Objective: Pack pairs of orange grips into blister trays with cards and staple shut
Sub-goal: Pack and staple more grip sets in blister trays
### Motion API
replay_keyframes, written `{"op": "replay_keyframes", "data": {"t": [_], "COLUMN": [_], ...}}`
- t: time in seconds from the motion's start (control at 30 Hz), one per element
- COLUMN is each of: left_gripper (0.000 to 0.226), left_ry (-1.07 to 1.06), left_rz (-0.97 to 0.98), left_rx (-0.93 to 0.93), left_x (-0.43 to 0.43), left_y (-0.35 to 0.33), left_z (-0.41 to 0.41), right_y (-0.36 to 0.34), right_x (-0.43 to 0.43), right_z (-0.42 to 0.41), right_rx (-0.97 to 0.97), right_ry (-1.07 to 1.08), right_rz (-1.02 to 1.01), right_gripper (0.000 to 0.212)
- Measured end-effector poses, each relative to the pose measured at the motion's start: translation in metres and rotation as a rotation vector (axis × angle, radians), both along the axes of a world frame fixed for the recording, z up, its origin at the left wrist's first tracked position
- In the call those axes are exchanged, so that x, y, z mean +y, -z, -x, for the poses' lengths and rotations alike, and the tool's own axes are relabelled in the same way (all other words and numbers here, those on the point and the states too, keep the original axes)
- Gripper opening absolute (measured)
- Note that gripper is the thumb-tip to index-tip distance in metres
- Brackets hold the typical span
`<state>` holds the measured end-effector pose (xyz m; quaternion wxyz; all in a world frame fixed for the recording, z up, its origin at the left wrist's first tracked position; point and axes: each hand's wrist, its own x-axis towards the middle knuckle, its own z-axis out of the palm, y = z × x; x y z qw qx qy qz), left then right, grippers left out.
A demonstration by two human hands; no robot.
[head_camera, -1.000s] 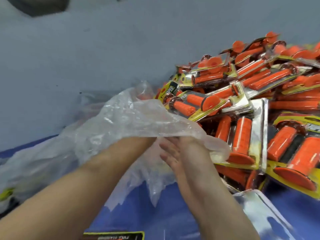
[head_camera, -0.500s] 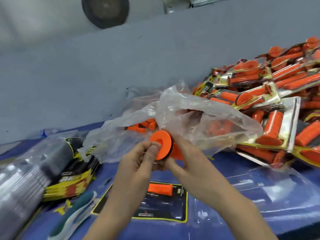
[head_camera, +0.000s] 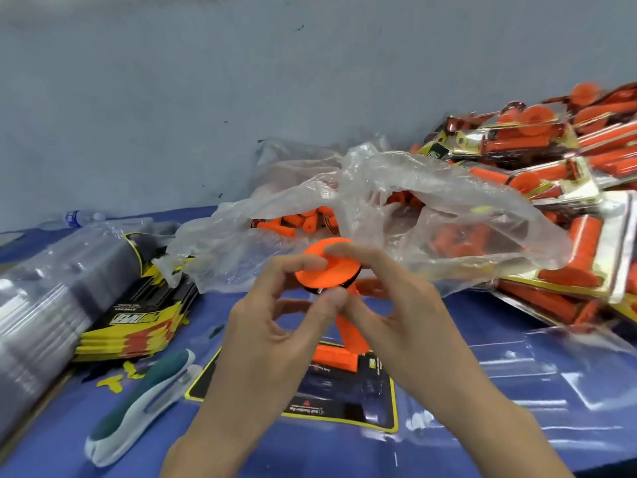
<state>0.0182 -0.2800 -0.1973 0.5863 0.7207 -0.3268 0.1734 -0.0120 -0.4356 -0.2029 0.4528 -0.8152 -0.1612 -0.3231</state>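
Orange grip [head_camera: 327, 267] held at frame centre, above the table. The flange end is raised and turned toward the camera; the body runs down and slightly right from it, so the long axis is steep, tilted off upright. Whether a second grip is hidden behind the fingers cannot be told.

Left hand [head_camera: 272, 326]: the flange rim is pinched between thumb and forefinger, the other fingers loosely curled. Right hand [head_camera: 389, 305]: fingertips are laid on the flange's upper rim with the thumb below, so the grip is pinched from that side too. Both hands are on it, neither nearer.

Directly beneath the hands, toward lower centre, a black card [head_camera: 344, 408] with yellow edge lies flat. Clear blister tray [head_camera: 517, 367] material is seen over and right of it, edges hard to trace. Judgement: the grip must be tipped from steep to flat and brought straight down; the right hand, closer to the body, looks better placed to lay it.

Behind the hands, a clear bag [head_camera: 396, 208] holds loose grips [head_camera: 303, 222]. Finished packs [head_camera: 551, 160] are heaped at upper right. At left, a card stack [head_camera: 138, 315] and tray stack [head_camera: 51, 281]. A stapler [head_camera: 138, 412] lies at lower left, untouched.
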Motion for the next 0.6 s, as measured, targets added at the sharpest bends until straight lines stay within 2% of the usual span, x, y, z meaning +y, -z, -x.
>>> {"op": "replay_keyframes", "data": {"t": [0.13, 0.2, 0.27, 0.33, 0.43, 0.6], "left_gripper": [0.054, 0.052, 0.04, 0.03, 0.027, 0.029], "left_ry": [0.133, 0.165, 0.191, 0.189, 0.116, -0.008], "left_rz": [0.043, 0.083, 0.071, 0.038, -0.006, -0.119], "left_rx": [0.103, 0.209, 0.273, 0.262, 0.228, 0.151], "left_x": [-0.007, -0.01, -0.011, -0.009, -0.002, 0.002], "left_y": [0.003, 0.006, 0.007, 0.005, 0.001, 0.004], "left_z": [-0.002, -0.001, 0.001, 0.002, 0.003, 0.009], "right_y": [-0.004, -0.005, -0.005, -0.005, -0.005, -0.007], "right_x": [0.004, 0.008, 0.011, 0.013, 0.015, 0.015], "right_z": [0.0, 0.001, 0.003, 0.004, 0.005, 0.006], "right_rx": [-0.027, -0.038, -0.047, -0.075, -0.145, -0.219], "right_ry": [-0.04, -0.023, 0.044, 0.17, 0.378, 0.499], "right_rz": [-0.245, -0.317, -0.325, -0.236, -0.028, 0.136], "right_gripper": [0.02, 0.016, 0.015, 0.016, 0.023, 0.016]}}
